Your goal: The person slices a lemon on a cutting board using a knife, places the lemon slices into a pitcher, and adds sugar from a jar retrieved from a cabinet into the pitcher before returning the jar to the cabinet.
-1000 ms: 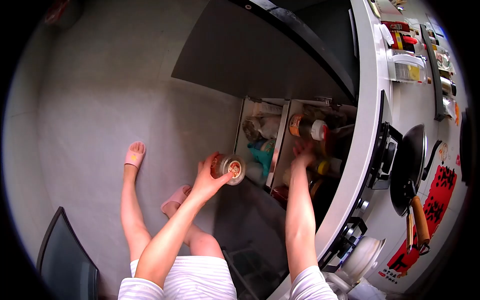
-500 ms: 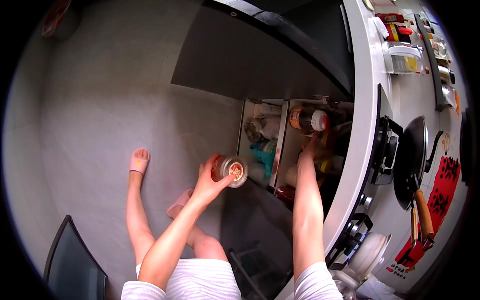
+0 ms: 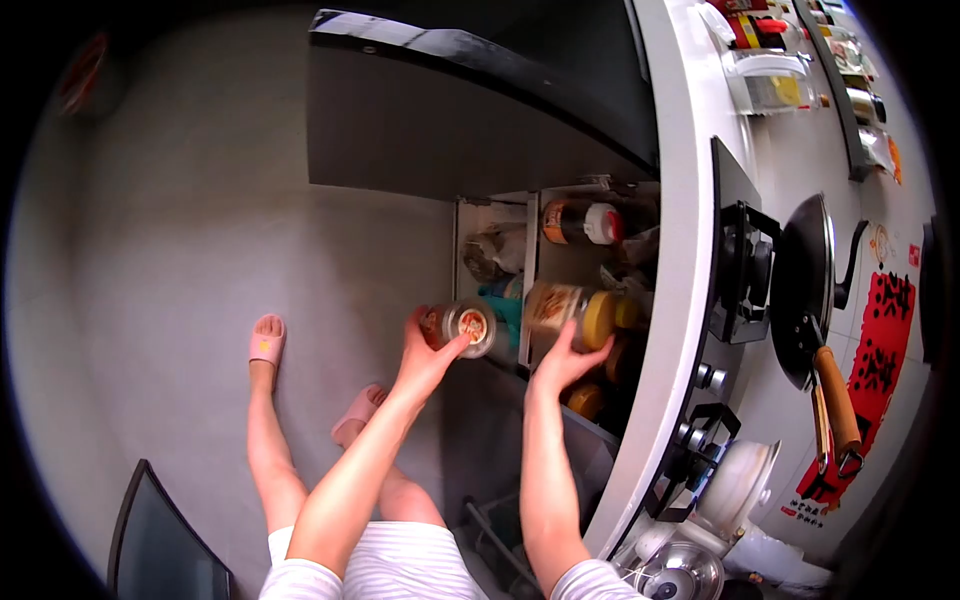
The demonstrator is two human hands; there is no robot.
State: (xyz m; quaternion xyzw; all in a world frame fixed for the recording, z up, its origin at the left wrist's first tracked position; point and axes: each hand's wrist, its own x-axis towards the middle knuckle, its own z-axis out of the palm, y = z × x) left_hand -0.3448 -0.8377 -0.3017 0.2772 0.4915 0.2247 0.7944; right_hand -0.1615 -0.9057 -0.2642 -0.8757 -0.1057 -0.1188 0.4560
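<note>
My left hand is wrapped round a clear round jar with a red-and-white picture on its lid. It hangs in front of the open cabinet, apart from the shelves. My right hand grips a labelled jar with a yellow lid at the cabinet opening; its fingers lie along the jar's side near the lid. Just beyond that jar stands a dark bottle with a white-and-red cap in the cabinet. A teal packet lies on the lower shelf between the two jars, partly hidden.
An open dark cabinet door stands beyond the shelves. Above runs the white counter edge, with a gas stove, a wok, a white pot and a steel lid. Slippered feet rest on the grey floor.
My right hand has come out from deep in the cabinet and now holds the yellow-lidded jar. My left hand still holds its clear jar. The view has shifted slightly.
</note>
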